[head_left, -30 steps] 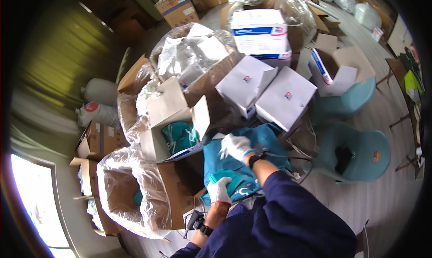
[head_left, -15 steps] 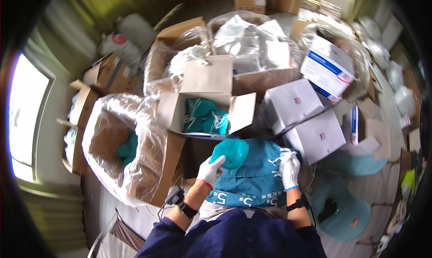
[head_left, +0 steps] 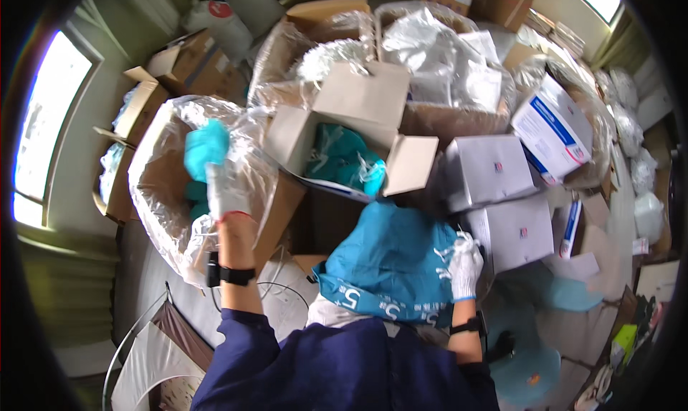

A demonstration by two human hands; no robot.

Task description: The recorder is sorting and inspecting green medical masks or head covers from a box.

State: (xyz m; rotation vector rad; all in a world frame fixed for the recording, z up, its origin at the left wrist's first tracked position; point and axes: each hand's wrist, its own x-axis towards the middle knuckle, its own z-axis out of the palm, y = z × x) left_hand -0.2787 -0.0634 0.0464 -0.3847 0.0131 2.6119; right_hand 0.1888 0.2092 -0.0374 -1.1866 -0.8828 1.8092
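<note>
1. Teal piece (head_left: 206, 149), soft-looking and rounded, is up over the mouth of the plastic-lined carton (head_left: 254, 142) on the left, not yet set down.
2. Left hand (head_left: 228, 190), in a white glove, meets this piece at its lower edge. The fingers appear closed on it, though blur hides how tightly.
3. Right hand (head_left: 464, 268), also gloved, rests over the blue apron (head_left: 383, 250) at the person's lap. Its fingers are curled around white strands (head_left: 443, 252), with loose ends sticking out.
4. Done, as far as can be judged: more teal pieces (head_left: 196, 196) lie down inside the lined carton, below the raised one. Blur and the liner hide how many there are and whether any carry strands.
5. Left, it seems: the open white box (head_left: 367, 99) between the carton and the stacked white boxes (head_left: 491, 169) holds further teal items (head_left: 342, 156), with white strands showing among them. Neither hand touches these.
6. Farther back, another lined carton holds a fluffy white heap (head_left: 331, 58), which looks like similar strands.
7. Work looks partly through: teal items lie in both containers, one piece is up in the left hand, and strands fill the right. Whether the raised piece has strands on it cannot be told.
</note>
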